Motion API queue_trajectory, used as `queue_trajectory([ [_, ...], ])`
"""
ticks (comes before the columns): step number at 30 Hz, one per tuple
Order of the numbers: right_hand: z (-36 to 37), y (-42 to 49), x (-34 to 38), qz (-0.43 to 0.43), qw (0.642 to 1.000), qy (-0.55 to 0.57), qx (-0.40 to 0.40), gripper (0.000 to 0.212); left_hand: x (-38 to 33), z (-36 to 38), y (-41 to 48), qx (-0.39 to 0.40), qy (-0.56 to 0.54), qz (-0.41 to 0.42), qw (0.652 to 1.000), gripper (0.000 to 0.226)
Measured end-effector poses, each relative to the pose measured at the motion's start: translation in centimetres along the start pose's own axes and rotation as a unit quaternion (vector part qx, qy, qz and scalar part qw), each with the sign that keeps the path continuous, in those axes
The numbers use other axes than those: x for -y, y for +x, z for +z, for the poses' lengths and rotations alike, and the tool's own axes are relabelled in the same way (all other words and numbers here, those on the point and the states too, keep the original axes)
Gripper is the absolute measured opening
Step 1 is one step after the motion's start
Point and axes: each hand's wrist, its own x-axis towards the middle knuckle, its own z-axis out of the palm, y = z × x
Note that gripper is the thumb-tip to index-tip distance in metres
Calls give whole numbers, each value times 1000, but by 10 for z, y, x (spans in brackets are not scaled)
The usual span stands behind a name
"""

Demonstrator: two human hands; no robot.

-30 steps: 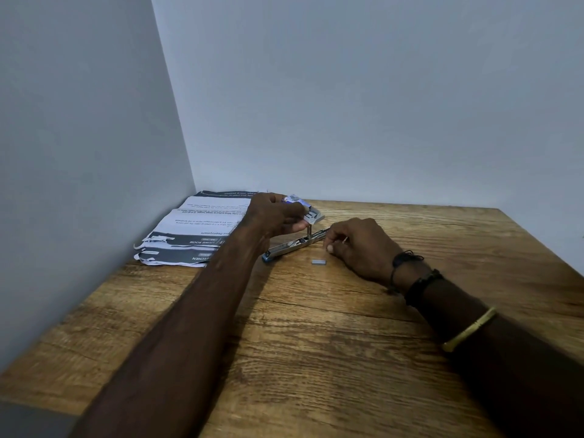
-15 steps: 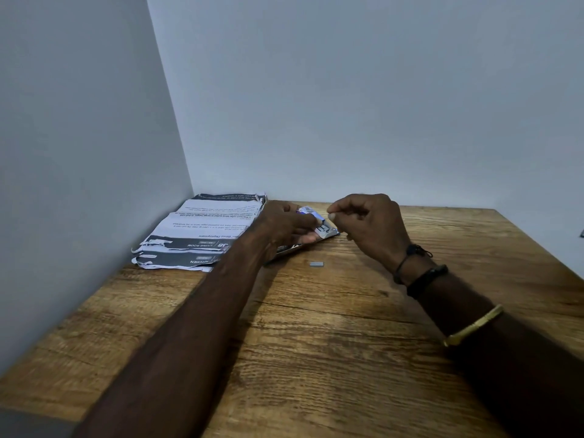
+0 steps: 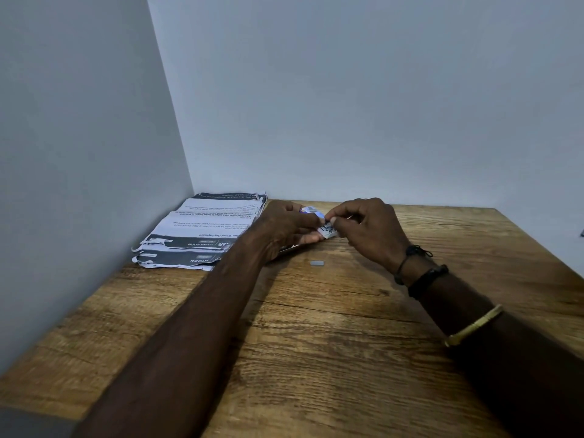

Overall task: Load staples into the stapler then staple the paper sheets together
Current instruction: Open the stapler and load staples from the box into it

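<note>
My left hand point(image 3: 284, 229) grips a small staple box point(image 3: 325, 229), white with blue and dark print, just above the table. My right hand point(image 3: 369, 232) meets it from the right, thumb and forefinger pinched at the box's open end. The stapler point(image 3: 289, 248) lies on the wood under my left hand; only a thin metal sliver of it shows. A short strip of staples point(image 3: 317, 263) lies loose on the table in front of both hands. The paper sheets point(image 3: 202, 235) sit stacked in the far left corner, printed black and white.
The wooden table point(image 3: 331, 343) runs into a corner between two plain grey walls, left and back. My right wrist wears dark bands and a gold bangle point(image 3: 474, 325). Bare wood stretches in front of the hands and to the right.
My right hand lifted off the table beside the open stapler and moved up and left to the staple box. My left hand lowered over the stapler, hiding most of it.
</note>
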Motion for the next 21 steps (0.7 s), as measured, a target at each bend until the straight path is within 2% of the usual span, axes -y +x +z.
queue_trajectory([
  [4, 1, -1, 1, -2, 1000, 6, 0, 16, -1, 0, -1, -5, -1, -3, 1000, 46],
  [9, 0, -2, 0, -7, 999, 48, 9, 16, -2, -6, 2, -11, -19, 4, 1000, 14],
  [12, 0, -2, -2, -20, 998, 52, 22, 21, -1, -9, 4, -29, -41, 5, 999, 14],
  [16, 2, -2, -7, -27, 998, 56, 3, 15, 0, -8, 4, -23, -47, 3, 999, 22],
  [21, 2, -1, -9, -28, 997, 73, -21, 7, 0, -7, 4, -3, -55, 10, 998, 18],
])
